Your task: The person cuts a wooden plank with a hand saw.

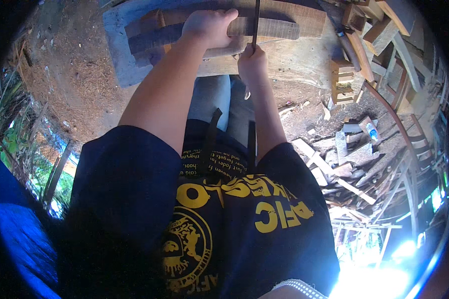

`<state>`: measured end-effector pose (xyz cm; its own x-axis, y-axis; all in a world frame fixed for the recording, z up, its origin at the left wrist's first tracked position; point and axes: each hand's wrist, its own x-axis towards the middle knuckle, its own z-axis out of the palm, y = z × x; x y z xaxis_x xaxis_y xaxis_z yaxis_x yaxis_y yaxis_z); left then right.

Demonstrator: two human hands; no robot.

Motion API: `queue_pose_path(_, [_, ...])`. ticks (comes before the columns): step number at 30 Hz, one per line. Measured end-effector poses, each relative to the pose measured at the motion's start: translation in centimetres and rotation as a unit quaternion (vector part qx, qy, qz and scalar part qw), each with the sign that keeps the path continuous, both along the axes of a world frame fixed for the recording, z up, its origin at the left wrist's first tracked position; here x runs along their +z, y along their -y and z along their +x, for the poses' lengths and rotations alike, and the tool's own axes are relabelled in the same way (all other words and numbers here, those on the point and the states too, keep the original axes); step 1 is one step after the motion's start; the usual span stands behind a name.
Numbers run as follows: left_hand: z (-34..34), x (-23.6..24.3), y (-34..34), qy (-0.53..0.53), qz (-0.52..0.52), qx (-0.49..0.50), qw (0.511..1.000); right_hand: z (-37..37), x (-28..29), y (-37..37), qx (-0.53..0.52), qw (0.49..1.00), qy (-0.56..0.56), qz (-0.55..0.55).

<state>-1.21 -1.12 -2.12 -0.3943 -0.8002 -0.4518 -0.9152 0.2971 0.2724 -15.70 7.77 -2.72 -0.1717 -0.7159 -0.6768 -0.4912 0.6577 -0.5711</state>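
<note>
My left hand (209, 27) is at the top of the view, with its fingers curled over a curved strip of wood (277, 28) and its thumb pointing right. The strip lies across other wood on a wide, pale board (299, 70). Just to the right, my right hand (253, 62) is closed around the near end of a long, narrow dark blade (256, 25). The blade points away from me and crosses over the strip. I see it nearly edge-on, so whether it is a saw or a file cannot be told.
More curved wood (147, 32) lies left of my left hand. Stacked wooden blocks (342, 82) stand to the right of the board, below further cut pieces (379, 35). Offcuts (351, 149) are heaped on the ground at right. Sawdust (85, 74) covers the ground at left.
</note>
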Motion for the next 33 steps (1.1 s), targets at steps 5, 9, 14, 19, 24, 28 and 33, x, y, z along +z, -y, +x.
queue_pose_path(5, [0.4, -0.3, -0.5, 0.012, 0.033, -0.002, 0.999, -0.7, -1.3, -9.4, 0.034, 0.997, -0.023, -0.060])
queue_pose_path(9, [0.1, 0.1, -0.1, -0.004, 0.038, 0.001, 0.999, -1.0, -1.1, -5.6, 0.052, 0.997, -0.042, -0.027])
queue_pose_path(14, [0.1, 0.0, 0.1, -0.010, 0.038, -0.002, 0.999, -0.2, -0.4, -3.8, 0.014, 0.999, -0.014, -0.033])
queue_pose_path(19, [0.4, -0.1, -0.1, -0.017, 0.026, 0.002, 1.000, -0.7, -0.8, -8.6, -0.024, 1.000, -0.010, 0.008])
queue_pose_path(24, [-0.2, 0.4, 0.5, -0.011, 0.047, -0.007, 0.999, 0.0, -0.6, -1.4, 0.031, 0.998, 0.000, -0.057])
queue_pose_path(28, [0.5, 0.0, -0.1, -0.024, 0.034, 0.008, 0.999, -0.7, -0.3, -8.8, 0.014, 1.000, -0.026, 0.006])
queue_pose_path(33, [0.4, 1.0, 0.2, -0.033, 0.048, 0.019, 0.998, 0.6, -0.3, -3.9, 0.013, 1.000, -0.018, 0.003])
